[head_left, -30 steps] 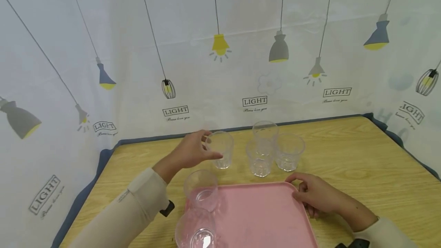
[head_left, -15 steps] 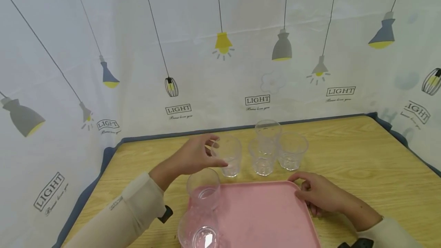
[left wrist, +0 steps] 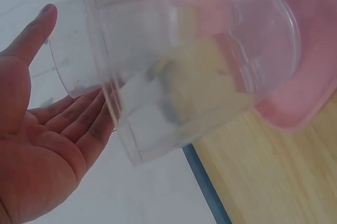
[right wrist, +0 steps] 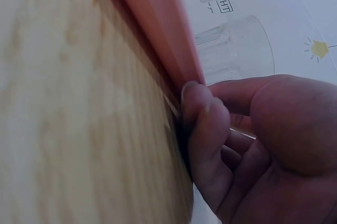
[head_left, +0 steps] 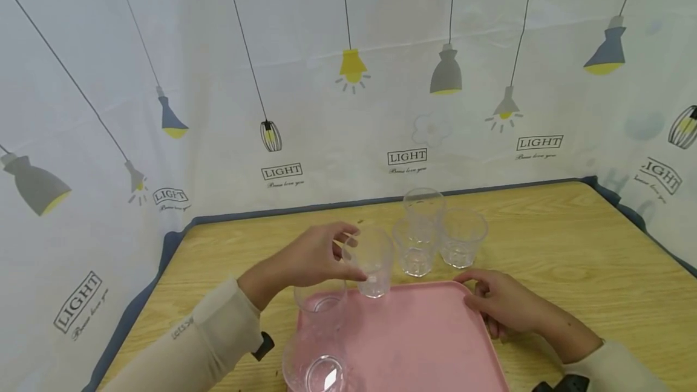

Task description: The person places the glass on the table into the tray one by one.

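Observation:
My left hand (head_left: 316,257) grips a clear cup (head_left: 376,265), thumb on the near side and fingers behind it. That cup's base overlaps the back edge of a pink tray (head_left: 425,343) in the head view. In the left wrist view, another clear cup (left wrist: 184,71) in the foreground covers part of the left hand (left wrist: 58,134) and its cup. My right hand (head_left: 506,304) pinches the tray's rim at the back right corner. From the right wrist, the thumb and fingertips (right wrist: 197,103) meet at the tray's edge (right wrist: 163,18).
Two clear cups (head_left: 313,362) stand along the tray's left side. Behind the tray, three more cups (head_left: 416,259) stand close together on the wooden table (head_left: 572,235). A white cloth (head_left: 327,107) printed with lamps rises at the table's back and sides.
My left hand has brought its cup rightward and toward me, from the table behind the tray to the tray's back edge. The right hand keeps its hold on the tray corner.

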A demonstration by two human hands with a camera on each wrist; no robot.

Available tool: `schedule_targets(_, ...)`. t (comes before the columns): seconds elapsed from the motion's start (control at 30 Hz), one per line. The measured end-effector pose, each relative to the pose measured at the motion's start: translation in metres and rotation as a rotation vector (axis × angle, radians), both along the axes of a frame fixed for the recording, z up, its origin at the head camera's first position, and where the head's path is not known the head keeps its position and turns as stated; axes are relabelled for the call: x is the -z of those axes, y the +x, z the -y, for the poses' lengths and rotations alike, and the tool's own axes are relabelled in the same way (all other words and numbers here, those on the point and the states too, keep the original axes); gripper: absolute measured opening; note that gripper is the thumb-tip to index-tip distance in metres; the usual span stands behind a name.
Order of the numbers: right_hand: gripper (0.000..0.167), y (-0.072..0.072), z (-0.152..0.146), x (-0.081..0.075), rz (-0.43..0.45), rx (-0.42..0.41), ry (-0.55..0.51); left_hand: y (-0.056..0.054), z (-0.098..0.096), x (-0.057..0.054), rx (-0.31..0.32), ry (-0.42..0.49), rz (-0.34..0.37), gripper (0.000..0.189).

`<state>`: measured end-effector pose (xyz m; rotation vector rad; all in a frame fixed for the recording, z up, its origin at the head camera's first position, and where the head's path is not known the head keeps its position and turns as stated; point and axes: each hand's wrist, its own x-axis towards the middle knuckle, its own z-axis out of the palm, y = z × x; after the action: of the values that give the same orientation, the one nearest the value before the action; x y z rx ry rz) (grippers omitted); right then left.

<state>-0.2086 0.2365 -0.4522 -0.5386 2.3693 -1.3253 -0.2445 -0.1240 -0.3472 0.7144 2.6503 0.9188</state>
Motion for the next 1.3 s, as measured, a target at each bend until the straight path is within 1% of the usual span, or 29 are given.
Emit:
schedule_targets(0.2, 0.042, -0.002, 0.000, 0.002, 0.030, 0.006, -0.008, 0.004, -0.001, 0.004, 0.056, -0.005, 0.020, 0.084)
schedule_targets(0.3, 0.042, -0.002, 0.000, 0.002, 0.026, 0.005, -0.011, 0.006, -0.002, 0.005, 0.080, -0.012, 0.030, 0.085)
schedule_targets(0.53, 0.043, -0.001, -0.001, 0.002, 0.024, 0.003, -0.007, 0.009, -0.004, 0.008, 0.100, -0.022, 0.062, 0.088)
schedule_targets(0.63, 0.043, -0.001, -0.002, 0.001, 0.028, 0.005, -0.007, 0.009, -0.005, 0.011, 0.107, -0.024, 0.058, 0.087)
schedule_targets(0.87, 0.044, 0.000, -0.002, 0.001, 0.036, 0.004, -0.017, 0.011, -0.006, 0.011, 0.116, -0.038, 0.058, 0.088)
schedule_targets(1.3, 0.044, -0.001, -0.001, 0.003, 0.035, 0.022, -0.005, 0.011, -0.003, 0.013, 0.168, -0.062, 0.041, 0.087)
